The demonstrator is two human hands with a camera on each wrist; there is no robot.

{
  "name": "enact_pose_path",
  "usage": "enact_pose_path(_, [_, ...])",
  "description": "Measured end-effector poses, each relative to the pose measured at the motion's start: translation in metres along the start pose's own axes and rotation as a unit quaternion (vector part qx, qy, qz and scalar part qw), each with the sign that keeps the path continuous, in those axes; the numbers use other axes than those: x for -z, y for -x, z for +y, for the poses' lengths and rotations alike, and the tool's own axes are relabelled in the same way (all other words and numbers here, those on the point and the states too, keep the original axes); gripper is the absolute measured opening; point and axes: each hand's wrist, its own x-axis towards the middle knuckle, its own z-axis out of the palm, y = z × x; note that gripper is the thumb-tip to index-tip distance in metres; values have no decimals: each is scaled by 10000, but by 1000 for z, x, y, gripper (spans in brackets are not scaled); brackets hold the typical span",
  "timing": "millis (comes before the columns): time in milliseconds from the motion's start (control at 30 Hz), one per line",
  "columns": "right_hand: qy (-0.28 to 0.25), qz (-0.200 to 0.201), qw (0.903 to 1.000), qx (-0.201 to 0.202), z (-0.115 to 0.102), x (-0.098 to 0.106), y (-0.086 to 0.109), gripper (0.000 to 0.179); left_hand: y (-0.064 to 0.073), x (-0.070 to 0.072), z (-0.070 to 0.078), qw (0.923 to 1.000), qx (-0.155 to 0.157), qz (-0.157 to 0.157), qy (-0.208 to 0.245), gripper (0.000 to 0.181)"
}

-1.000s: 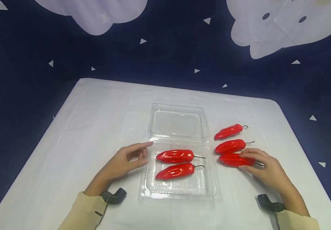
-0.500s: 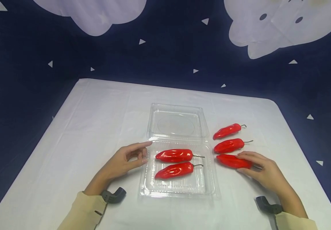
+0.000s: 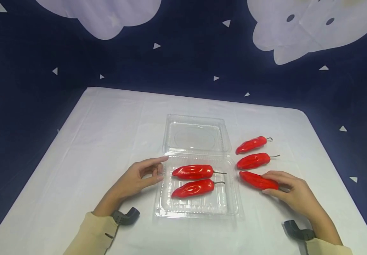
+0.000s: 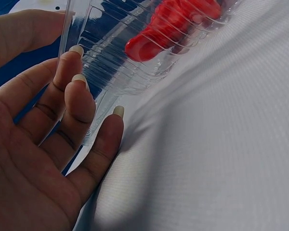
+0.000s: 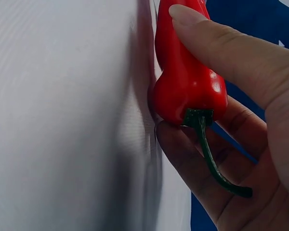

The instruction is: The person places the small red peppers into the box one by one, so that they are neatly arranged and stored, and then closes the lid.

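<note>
In the head view, my left hand (image 3: 142, 179) is at the left side of an open clear plastic clamshell container (image 3: 196, 209). Its fingers are loosely bent beside the container wall (image 4: 94, 29), and the index fingertip reaches the hinge corner. Two red peppers, an upper one (image 3: 193, 172) and a lower one (image 3: 194, 188), lie in the container base, stems to the right. On the right, my right hand (image 3: 290, 189) grips another red pepper (image 3: 257, 180) near its stem end. The right wrist view shows the thumb across this pepper (image 5: 190, 86), fingers beneath, and its green stem hanging free.
Two more red peppers, a far one (image 3: 251, 145) and a nearer one (image 3: 253, 161), lie right of the container. The transparent lid (image 3: 196, 136) is folded back behind the base. A white cloth covers the table (image 3: 113, 120); a dark blue patterned backdrop (image 3: 183, 56) stands behind.
My right hand has taken firmer hold of the nearest loose pepper and turned it, its stem end swinging toward me and away from the neighbouring pepper. The left hand has stayed in place.
</note>
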Motion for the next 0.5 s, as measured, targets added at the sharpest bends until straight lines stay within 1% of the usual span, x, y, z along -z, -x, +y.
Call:
enact_pose_path(200, [-50, 24, 10000, 83, -4, 1, 0, 51, 0, 0, -1, 10000, -5, 7, -31, 54])
enact_pose_path(367, [-92, 129, 9998, 117, -6, 3, 0, 51, 0, 0, -1, 9999, 0, 12, -110, 53])
enact_pose_path(433, [-115, 165, 9996, 175, -7, 4, 0, 51, 0, 0, -1, 9999, 6, 14, -134, 53])
enact_pose_path(500, [-122, 206, 9992, 328, -7, 4, 0, 52, 0, 0, -1, 9999, 16, 9, -140, 53])
